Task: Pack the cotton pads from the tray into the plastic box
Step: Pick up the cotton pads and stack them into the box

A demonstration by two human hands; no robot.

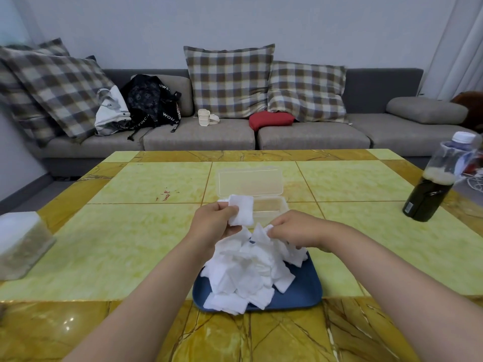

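Forearms, both bare, entered from the near edge. Blue tray [300, 293] sat on the yellow tiled worktop [117, 244] nearest the camera, heaped with loose white cotton pads [248, 270]. Several pads overhung its near-left rim.

Right hand [295, 228] rested on the far-right top of the heap. Its fingers were curled and pinched the corner of 1 pad against the thumb.

Left hand [211, 220] was raised at the far-left side of the heap, with thumb and fingers pinching a small square held stack [241, 209] of pads. The number of pads in it could not be told. The stack overlapped the near-left corner of the plastic box [271, 207] in view.

The box stood just beyond the tray. It was clear and open, with its hinged lid [249, 181] upright at the back. Whether any pads lay inside could not be told.

Dark bottle [431, 184] with a white cap stood well apart at the right, holding dark liquid with a foam line. Frosted container [21, 244] stood at the left edge.

Beyond the worktop was a grey sofa [198, 137] with 4 checked cushions [230, 79]. On its seat were a white bag [111, 111], a black backpack [149, 100], a small cream object [205, 117] and 1 red cushion [270, 118].
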